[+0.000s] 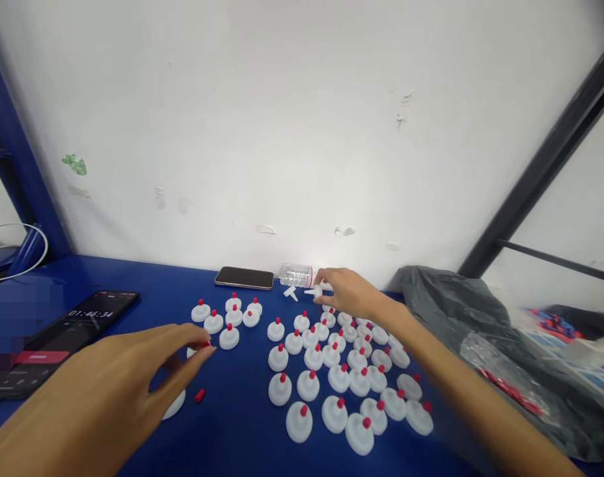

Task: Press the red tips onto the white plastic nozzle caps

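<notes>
My left hand [153, 377] is at the lower left, thumb and forefinger pinched on a small red cap [206, 344] above a white disc partly hidden behind the fingers. A loose red cap [199, 395] lies just below. My right hand [339, 291] reaches to the back of the table, its fingers closed on a small white nozzle piece [316, 291]. Beside it rests another white nozzle piece [291, 292]. Several white discs with red caps [278, 358] stand in a large group at centre right, and a smaller group [229, 336] stands at centre left.
On the blue table [153, 285], a phone with a timer [78, 331] lies left and a dark phone [244, 277] at the back, next to a clear plastic bottle [296, 275]. A grey plastic bag [441, 311] and a clear bag with red caps [510, 384] are at right.
</notes>
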`<state>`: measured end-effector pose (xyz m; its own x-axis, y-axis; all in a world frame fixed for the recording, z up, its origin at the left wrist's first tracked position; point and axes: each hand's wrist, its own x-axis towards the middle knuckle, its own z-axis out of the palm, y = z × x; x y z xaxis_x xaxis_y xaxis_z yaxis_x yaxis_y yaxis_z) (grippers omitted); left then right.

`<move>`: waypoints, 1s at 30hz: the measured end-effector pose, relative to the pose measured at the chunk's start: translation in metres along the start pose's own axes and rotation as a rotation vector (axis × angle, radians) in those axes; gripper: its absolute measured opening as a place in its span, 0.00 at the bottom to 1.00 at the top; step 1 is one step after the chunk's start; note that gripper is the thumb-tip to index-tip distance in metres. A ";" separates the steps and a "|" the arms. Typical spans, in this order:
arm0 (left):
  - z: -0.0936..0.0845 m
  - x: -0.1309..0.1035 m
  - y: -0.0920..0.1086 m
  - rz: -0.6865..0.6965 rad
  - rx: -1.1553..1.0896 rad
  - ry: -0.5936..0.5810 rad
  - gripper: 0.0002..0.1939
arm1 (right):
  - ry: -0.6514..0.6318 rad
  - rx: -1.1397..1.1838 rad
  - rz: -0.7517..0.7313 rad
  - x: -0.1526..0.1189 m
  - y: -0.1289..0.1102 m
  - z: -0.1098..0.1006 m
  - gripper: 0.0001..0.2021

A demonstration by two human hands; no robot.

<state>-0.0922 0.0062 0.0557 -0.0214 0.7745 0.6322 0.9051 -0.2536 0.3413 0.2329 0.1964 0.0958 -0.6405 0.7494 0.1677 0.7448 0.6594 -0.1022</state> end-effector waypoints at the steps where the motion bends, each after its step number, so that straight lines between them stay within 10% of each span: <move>1: 0.003 -0.001 0.005 0.027 0.009 -0.003 0.11 | 0.023 0.037 -0.012 -0.007 -0.007 -0.008 0.13; 12: 0.016 0.001 0.044 0.134 -0.085 0.029 0.19 | 0.210 0.132 -0.355 -0.067 -0.112 -0.036 0.16; 30: 0.013 0.001 0.047 0.268 0.013 0.089 0.20 | 0.214 0.289 -0.439 -0.069 -0.109 -0.027 0.17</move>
<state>-0.0437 0.0023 0.0630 0.1831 0.6263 0.7578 0.8887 -0.4350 0.1449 0.2012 0.0708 0.1223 -0.8039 0.3925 0.4468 0.3163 0.9184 -0.2377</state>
